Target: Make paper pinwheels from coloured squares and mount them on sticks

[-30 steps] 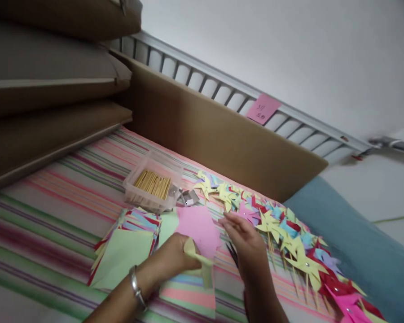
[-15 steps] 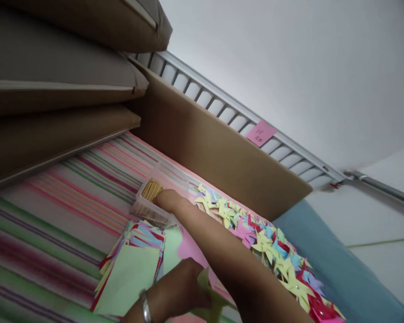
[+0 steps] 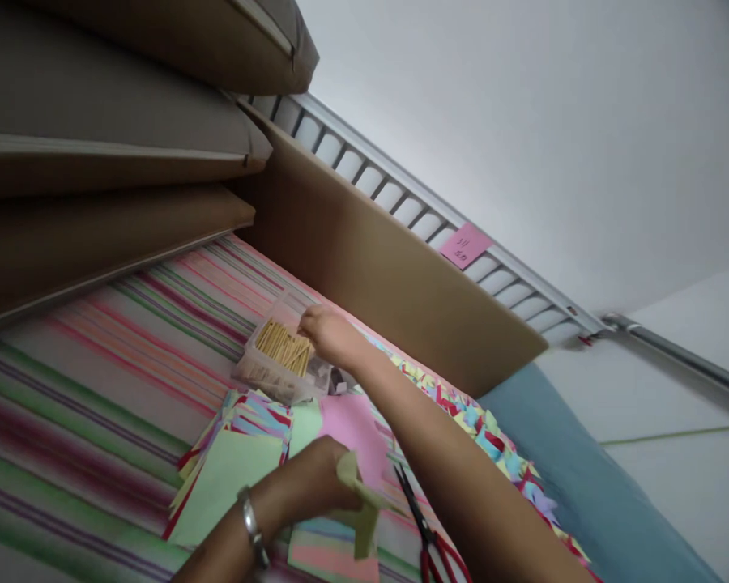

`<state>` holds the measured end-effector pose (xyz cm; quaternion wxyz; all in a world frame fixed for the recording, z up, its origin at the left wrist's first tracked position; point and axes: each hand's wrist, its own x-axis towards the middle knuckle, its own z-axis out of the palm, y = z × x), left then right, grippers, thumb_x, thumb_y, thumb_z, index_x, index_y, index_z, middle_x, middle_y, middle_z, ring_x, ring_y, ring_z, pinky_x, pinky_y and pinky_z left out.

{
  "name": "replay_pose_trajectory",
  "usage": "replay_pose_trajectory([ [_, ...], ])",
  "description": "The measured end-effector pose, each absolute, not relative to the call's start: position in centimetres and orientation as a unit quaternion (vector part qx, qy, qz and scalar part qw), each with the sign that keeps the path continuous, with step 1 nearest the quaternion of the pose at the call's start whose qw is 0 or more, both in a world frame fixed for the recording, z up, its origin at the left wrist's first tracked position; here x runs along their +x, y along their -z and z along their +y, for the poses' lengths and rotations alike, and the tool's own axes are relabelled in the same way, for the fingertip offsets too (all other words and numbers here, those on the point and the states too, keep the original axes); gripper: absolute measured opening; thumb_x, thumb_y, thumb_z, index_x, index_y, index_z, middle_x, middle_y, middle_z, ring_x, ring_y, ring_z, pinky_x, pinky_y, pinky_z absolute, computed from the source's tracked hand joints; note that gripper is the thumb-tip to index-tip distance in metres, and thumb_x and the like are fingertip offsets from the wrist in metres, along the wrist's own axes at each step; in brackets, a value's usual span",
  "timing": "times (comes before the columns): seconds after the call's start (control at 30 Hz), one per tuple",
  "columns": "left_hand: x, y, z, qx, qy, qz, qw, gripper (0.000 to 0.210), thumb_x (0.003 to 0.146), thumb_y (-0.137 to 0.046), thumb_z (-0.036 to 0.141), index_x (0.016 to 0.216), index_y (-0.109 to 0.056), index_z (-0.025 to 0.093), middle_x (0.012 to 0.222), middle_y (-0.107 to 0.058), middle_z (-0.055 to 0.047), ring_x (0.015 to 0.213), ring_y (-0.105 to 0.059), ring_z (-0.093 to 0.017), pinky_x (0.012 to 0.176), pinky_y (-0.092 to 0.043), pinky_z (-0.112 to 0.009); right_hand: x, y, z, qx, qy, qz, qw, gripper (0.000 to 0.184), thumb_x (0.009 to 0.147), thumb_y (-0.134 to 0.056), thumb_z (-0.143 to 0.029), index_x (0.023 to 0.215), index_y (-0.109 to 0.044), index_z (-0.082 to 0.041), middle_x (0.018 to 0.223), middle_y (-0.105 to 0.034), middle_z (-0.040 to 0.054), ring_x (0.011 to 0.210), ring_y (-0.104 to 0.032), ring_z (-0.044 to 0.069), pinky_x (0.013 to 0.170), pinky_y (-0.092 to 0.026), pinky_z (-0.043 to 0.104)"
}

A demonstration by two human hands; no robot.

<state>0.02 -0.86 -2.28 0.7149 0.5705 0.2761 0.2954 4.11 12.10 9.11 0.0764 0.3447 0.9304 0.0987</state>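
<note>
My left hand [image 3: 319, 478], with a silver bracelet at the wrist, is closed on a yellow paper pinwheel [image 3: 364, 502] with bent-over points. At the far side my right hand [image 3: 331, 334] hovers at the right edge of a clear plastic box [image 3: 264, 380]. Its fingers are bent together, and what they hold, if anything, is too small to make out. Short wooden sticks [image 3: 283, 346] fill the left part of the box. Beside my left hand lies a stack of coloured paper [image 3: 231, 478], pale green on top. Red-handled scissors [image 3: 425, 530] rest under my right forearm.
Many finished paper pinwheels [image 3: 492, 441] lie in a row at right, partly behind my forearm. A pink sheet [image 3: 353, 437] is on the striped cloth [image 3: 85, 405]. A brown board [image 3: 389, 267] stands behind. Stacked cushions [image 3: 115, 134] rise at left; blue fabric [image 3: 564, 478] borders the right.
My right hand has risen out of the box and shifted right, uncovering more sticks. My left hand moved slightly left and up with the pinwheel. The scissors have come into view.
</note>
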Motion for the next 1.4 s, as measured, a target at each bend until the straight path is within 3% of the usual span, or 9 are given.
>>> replay_pose_trajectory([
  [0.07, -0.5, 2.1, -0.3, 0.559, -0.294, 0.274, 0.726, 0.006, 0.054, -0.065, 0.018, 0.058, -0.062, 0.014, 0.052, -0.05, 0.007, 0.05, -0.038, -0.009, 0.048, -0.027, -0.021, 6.7, -11.4, 9.2, 0.393, -0.037, 0.917, -0.057, 0.024, 0.089, -0.043, -0.015, 0.095, -0.066, -0.015, 0.095, -0.067, 0.0079, 0.087, -0.06, 0.016, 0.078, -0.044, 0.026],
  [0.17, -0.8, 1.7, 0.3, 0.556, -0.313, 0.262, 0.724, 0.011, 0.059, -0.066, 0.023, 0.062, -0.061, 0.014, 0.052, -0.048, 0.007, 0.051, -0.037, -0.009, 0.049, -0.026, -0.022, 11.8, -11.3, 3.4, 0.49, 0.162, 0.802, -0.301, 0.021, 0.087, -0.047, -0.02, 0.101, -0.062, -0.021, 0.069, -0.063, -0.0006, 0.066, -0.06, 0.013, 0.067, -0.045, 0.026],
  [0.27, -0.3, 1.6, 0.2, 0.568, -0.322, 0.262, 0.711, 0.012, 0.063, -0.066, 0.024, 0.063, -0.06, 0.014, 0.053, -0.047, 0.007, 0.051, -0.037, -0.009, 0.051, -0.027, -0.022, 16.6, -6.8, -2.3, 0.55, 0.341, 0.589, -0.484, 0.016, 0.081, -0.053, -0.026, 0.096, -0.054, -0.021, 0.061, -0.061, -0.0034, 0.046, -0.05, 0.01, 0.046, -0.039, 0.021],
  [0.33, 0.4, 1.8, -0.1, 0.587, -0.312, 0.271, 0.696, 0.013, 0.065, -0.065, 0.026, 0.065, -0.062, 0.014, 0.054, -0.049, 0.006, 0.052, -0.039, -0.009, 0.052, -0.029, -0.021, 18.6, -3.1, -4.8, 0.557, 0.409, 0.494, -0.528, 0.011, 0.077, -0.057, -0.027, 0.084, -0.053, -0.019, 0.061, -0.061, -0.0025, 0.044, -0.046, 0.008, 0.04, -0.032, 0.018],
  [0.53, 2.5, 2.6, -1.8, 0.637, -0.282, 0.311, 0.647, 0.012, 0.073, -0.059, 0.026, 0.072, -0.064, 0.015, 0.058, -0.055, 0.004, 0.052, -0.043, -0.01, 0.05, -0.032, -0.02, 20.4, 2.3, -7.0, 0.59, 0.441, 0.422, -0.529, 0.013, 0.072, -0.062, -0.027, 0.067, -0.055, -0.016, 0.051, -0.047, -0.0066, 0.04, -0.033, 0.005, 0.037, -0.023, 0.017],
  [0.73, 3.5, 3.3, -2.4, 0.674, -0.341, 0.342, 0.56, 0.013, 0.075, -0.063, 0.031, 0.075, -0.068, 0.019, 0.078, -0.067, -0.004, 0.073, -0.06, -0.018, 0.065, -0.046, -0.025, 20.4, 2.0, -7.0, 0.566, 0.488, 0.413, -0.52, 0.013, 0.072, -0.059, -0.025, 0.063, -0.053, -0.017, 0.05, -0.046, -0.0067, 0.045, -0.041, 0.008, 0.044, -0.03, 0.018],
  [0.97, 3.5, 3.3, -2.7, 0.707, -0.405, 0.32, 0.484, 0.007, 0.075, -0.064, 0.026, 0.077, -0.07, 0.023, 0.086, -0.069, -0.003, 0.089, -0.062, -0.02, 0.086, -0.044, -0.033, 20.3, 2.0, -7.1, 0.579, 0.422, 0.457, -0.528, 0.009, 0.069, -0.063, -0.021, 0.062, -0.06, -0.017, 0.06, -0.052, -0.0038, 0.059, -0.048, 0.011, 0.055, -0.036, 0.021],
  [1.2, 3.2, 3.3, -2.6, 0.69, -0.455, 0.331, 0.455, 0.008, 0.076, -0.063, 0.021, 0.076, -0.071, 0.024, 0.092, -0.066, -0.004, 0.092, -0.06, -0.019, 0.081, -0.046, -0.029, 19.7, 2.1, -7.0, 0.587, 0.369, 0.491, -0.528, 0.005, 0.066, -0.064, -0.015, 0.063, -0.066, -0.018, 0.063, -0.054, -0.0023, 0.062, -0.051, 0.012, 0.057, -0.039, 0.021],
  [1.4, 3.1, 3.4, -2.6, 0.69, -0.453, 0.338, 0.453, 0.01, 0.076, -0.062, 0.019, 0.077, -0.071, 0.024, 0.091, -0.068, -0.004, 0.092, -0.061, -0.019, 0.084, -0.045, -0.031, 19.4, 2.3, -6.9, 0.576, 0.384, 0.468, -0.549, 0.018, 0.059, -0.058, -0.007, 0.064, -0.069, -0.02, 0.064, -0.055, -0.0022, 0.062, -0.052, 0.013, 0.055, -0.041, 0.021],
])
